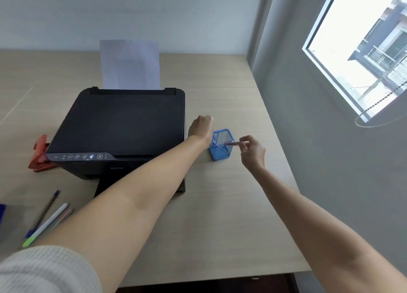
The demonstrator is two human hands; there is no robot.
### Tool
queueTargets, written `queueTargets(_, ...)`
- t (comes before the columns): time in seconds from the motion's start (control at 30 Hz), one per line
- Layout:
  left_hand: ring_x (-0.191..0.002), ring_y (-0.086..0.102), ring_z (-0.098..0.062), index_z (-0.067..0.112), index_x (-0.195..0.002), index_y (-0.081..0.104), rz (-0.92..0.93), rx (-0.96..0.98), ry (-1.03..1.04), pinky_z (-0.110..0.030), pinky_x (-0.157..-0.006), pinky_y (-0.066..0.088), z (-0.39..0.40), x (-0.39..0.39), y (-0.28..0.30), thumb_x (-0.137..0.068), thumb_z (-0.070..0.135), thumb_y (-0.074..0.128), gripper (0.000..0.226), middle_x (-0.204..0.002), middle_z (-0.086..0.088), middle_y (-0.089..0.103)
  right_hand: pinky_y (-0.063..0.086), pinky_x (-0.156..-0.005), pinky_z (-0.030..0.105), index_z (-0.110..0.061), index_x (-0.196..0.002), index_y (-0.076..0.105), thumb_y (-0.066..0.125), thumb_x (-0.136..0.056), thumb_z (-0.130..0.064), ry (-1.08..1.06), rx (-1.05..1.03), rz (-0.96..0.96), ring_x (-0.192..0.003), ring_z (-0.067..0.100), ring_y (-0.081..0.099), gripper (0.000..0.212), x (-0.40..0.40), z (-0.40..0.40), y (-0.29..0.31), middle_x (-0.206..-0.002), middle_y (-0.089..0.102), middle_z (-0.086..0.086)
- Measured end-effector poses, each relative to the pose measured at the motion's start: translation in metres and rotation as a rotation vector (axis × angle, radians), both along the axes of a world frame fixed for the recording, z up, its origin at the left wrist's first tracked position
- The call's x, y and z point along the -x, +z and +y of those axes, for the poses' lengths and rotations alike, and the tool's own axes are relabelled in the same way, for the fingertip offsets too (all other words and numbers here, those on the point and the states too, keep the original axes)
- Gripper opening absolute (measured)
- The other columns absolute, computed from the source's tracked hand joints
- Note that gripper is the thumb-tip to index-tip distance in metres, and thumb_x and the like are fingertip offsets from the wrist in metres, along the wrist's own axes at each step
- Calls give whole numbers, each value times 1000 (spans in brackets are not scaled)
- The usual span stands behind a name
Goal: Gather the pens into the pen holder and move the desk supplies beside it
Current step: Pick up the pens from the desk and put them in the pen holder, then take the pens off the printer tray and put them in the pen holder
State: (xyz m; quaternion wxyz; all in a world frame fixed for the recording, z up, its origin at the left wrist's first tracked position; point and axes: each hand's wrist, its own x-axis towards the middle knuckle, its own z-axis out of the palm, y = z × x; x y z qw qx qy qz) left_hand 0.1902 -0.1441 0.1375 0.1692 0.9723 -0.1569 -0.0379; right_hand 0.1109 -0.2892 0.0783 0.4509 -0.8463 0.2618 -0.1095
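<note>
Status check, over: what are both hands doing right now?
Right hand pinching a pen over the blue mesh pen holder. Left hand closed beside the holder. More pens lie loose at desk's left. Path clear.

One printer [123, 127], one pen holder [221, 145] — two hands [201, 127].

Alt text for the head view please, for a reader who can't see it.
Over a pale wooden desk, the person's right hand lowers a pen into a blue mesh pen holder while the left hand, closed, hovers beside it. More pens lie at the near left, in front of a black printer.
</note>
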Motion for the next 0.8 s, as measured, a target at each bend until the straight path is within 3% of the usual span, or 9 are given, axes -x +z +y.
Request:
queueTargets(0.17, -96, 64, -39, -4, -102, 58, 60, 44, -109, -36, -65, 43, 14, 3, -12, -91, -1, 56, 11, -107, -23, 63, 51, -80, 37, -15, -111, 62, 48, -90, -6, 1, 24, 19, -87, 31, 62, 27, 10, 12, -1, -91, 69, 11)
queueTargets(0.27, -101, 64, -31, -2, -117, 59, 7, 282, -253, -38, -83, 54, 46, 30, -1, -92, 8, 58, 27, -117, -18, 62, 46, -75, 30, -13, -102, 64, 54, -88, -12, 94, 118, 31, -77, 27, 61, 17, 29, 28, -8, -77, 65, 4)
queueTargets(0.4, -76, 68, -10, 7, -105, 68, 135, 479, -369, -18, -73, 54, 143, 78, 4, -92, 13, 62, 16, -91, -4, 72, 48, -67, 31, -14, -85, 67, 63, -84, -16, 403, 224, 130, -62, 21, 58, 5, 55, 69, -33, -65, 64, 2)
queueTargets(0.53, -56, 67, -16, 11, -82, 68, 197, 333, -125, -29, -63, 56, 255, 90, -37, -91, 10, 61, 11, -71, -6, 70, 50, -66, 30, -16, -88, 66, 61, -84, -19, 653, 323, 165, -65, 23, 62, 7, 70, 120, -52, -70, 69, 4)
queueTargets(0.67, -84, 67, -30, -2, -93, 70, 240, 126, 98, -36, -79, 54, 313, 79, -91, -88, 8, 65, 12, -92, -18, 73, 50, -64, 34, -13, -93, 61, 55, -87, -20, 850, 415, 130, -73, 31, 64, 10, 74, 178, -55, -84, 70, 12)
queueTargets(0.8, -98, 62, -34, -1, -106, 61, 306, -16, 20, -38, -82, 50, 321, 83, -114, -89, 21, 66, 29, -110, -19, 61, 53, -64, 40, -16, -102, 54, 49, -89, -17, 912, 486, 94, -75, 36, 60, 14, 65, 225, -55, -94, 61, 13)
